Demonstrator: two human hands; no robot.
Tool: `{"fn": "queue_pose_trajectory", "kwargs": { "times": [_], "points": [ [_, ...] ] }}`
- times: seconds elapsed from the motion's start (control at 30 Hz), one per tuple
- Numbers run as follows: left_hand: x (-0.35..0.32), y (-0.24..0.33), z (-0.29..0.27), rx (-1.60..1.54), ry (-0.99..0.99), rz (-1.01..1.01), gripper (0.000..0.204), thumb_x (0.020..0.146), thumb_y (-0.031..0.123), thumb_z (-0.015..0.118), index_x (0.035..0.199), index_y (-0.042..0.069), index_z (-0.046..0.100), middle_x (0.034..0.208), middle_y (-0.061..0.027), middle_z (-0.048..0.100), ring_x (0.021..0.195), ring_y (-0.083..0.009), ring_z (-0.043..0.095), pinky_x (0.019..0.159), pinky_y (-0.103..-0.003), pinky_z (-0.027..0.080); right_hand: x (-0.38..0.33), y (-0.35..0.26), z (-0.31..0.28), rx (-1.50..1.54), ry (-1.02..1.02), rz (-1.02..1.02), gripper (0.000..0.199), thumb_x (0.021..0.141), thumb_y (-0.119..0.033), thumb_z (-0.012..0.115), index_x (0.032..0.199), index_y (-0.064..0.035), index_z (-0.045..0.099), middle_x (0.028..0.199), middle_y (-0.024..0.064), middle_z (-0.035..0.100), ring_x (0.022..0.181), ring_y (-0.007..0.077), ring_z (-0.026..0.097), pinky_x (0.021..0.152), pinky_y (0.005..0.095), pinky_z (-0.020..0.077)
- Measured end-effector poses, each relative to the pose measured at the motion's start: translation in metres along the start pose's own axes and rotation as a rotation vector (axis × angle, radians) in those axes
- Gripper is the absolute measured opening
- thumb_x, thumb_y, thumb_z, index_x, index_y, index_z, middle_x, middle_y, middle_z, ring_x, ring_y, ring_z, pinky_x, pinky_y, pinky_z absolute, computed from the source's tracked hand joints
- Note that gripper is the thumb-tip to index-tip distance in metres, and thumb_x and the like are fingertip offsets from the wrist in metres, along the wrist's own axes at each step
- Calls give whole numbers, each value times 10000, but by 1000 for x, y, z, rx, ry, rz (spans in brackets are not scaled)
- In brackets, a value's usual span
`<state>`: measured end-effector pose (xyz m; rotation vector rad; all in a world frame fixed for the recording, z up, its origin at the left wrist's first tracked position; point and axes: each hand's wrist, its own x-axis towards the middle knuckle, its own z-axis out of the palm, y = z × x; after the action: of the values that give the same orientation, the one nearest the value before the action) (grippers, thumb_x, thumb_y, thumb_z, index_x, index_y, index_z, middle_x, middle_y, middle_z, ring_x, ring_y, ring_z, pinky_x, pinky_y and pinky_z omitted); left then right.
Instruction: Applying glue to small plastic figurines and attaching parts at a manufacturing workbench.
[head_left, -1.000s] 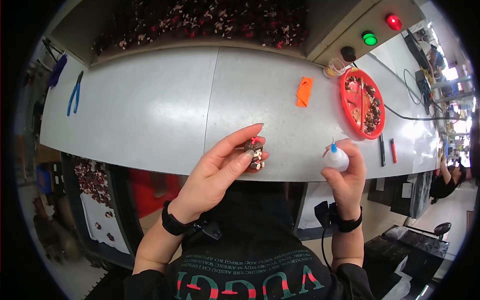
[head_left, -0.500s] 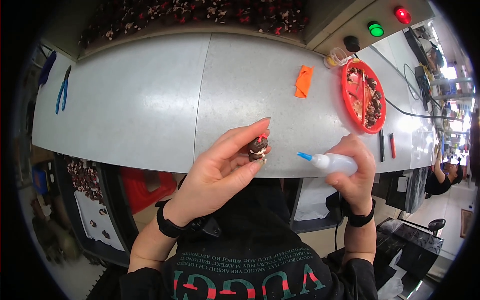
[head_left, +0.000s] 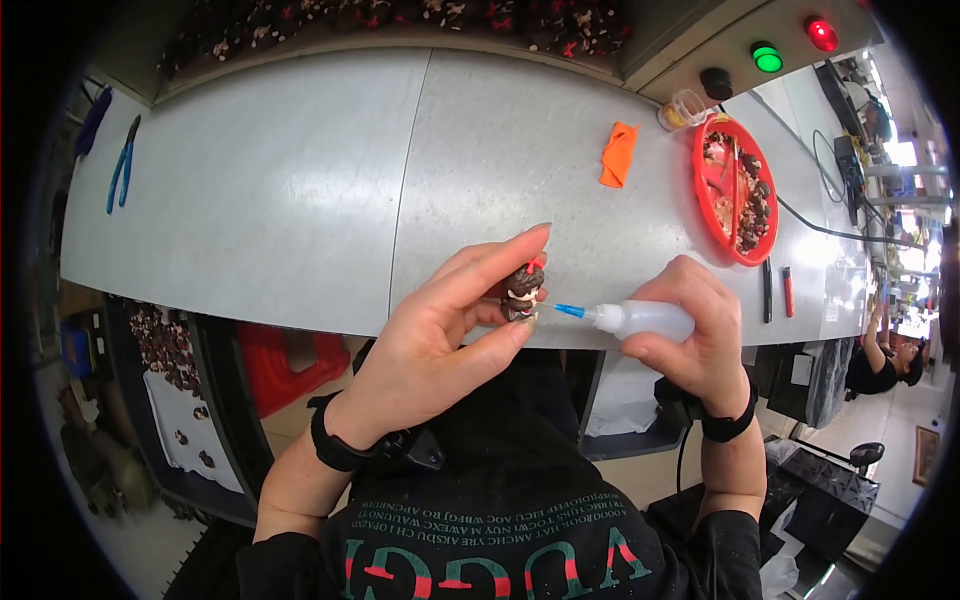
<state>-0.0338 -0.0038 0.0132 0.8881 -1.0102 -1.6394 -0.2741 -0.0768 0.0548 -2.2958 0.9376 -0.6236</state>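
Note:
Between the fingers and thumb of my left hand (head_left: 425,340) is a small dark-brown and white figurine (head_left: 523,290) with a red bit on top. My right hand (head_left: 700,335) grips a translucent white squeeze bottle (head_left: 655,319) lying sideways in the palm. The bottle's blue needle tip (head_left: 570,310) points left and its thin end is right beside the figurine. Whether the needle touches it I cannot tell. Both hands are over the front edge of the grey worktable (head_left: 300,200).
At right lie a red oval tray (head_left: 704,195) of small brown pieces, an orange cloth (head_left: 619,155), a clear cup (head_left: 683,109), a black pen (head_left: 767,290) and a red one (head_left: 787,292). Blue-handled pliers (head_left: 121,175) rest far left. A drawer (head_left: 205,425) with figurines stands open below left.
My right hand has brought the squeeze bottle leftward, so its needle tip is now close beside the figurine. My left hand keeps hold of the figurine, nearly still.

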Motion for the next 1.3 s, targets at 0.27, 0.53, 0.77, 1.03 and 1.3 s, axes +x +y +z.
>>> {"fn": "queue_pose_trajectory", "kwargs": {
  "times": [0.27,0.53,0.77,1.03,1.3],
  "points": [
    [0,1,0,-13,-2,-13,608,863,-110,496,1435,15,333,1362,-134,449,1182,-177,522,1021,-307,428,3,-2,-1,-27,-21,-22,372,648,-337,852,816,-79,644,709,47,583,625,201,582,547,295,442],
    [1,1,0,-30,0,-13,611,861,-106,498,1436,14,332,1353,-134,457,1168,-171,527,1019,-305,429,7,-7,-3,-49,-29,-32,365,633,-318,858,803,-78,642,695,42,577,610,199,574,539,296,433],
    [1,0,0,-35,4,-12,610,861,-106,498,1435,16,335,1348,-133,462,1163,-167,530,1016,-301,431,9,-11,-4,-92,-24,-43,370,622,-327,860,790,-83,639,687,34,570,598,190,565,527,296,422],
    [0,1,0,-45,5,-9,602,867,-104,499,1434,14,337,1342,-128,465,1155,-161,529,1010,-295,429,10,-13,-4,-120,-21,-53,379,620,-347,853,786,-85,636,680,30,563,595,189,559,523,297,417],
    [1,1,0,-45,-2,0,595,872,-95,505,1433,13,339,1342,-126,466,1149,-156,529,1003,-292,429,8,-10,-4,-113,-12,-48,397,607,-351,857,792,-78,636,666,37,558,582,211,555,521,302,420]
  ]
}}
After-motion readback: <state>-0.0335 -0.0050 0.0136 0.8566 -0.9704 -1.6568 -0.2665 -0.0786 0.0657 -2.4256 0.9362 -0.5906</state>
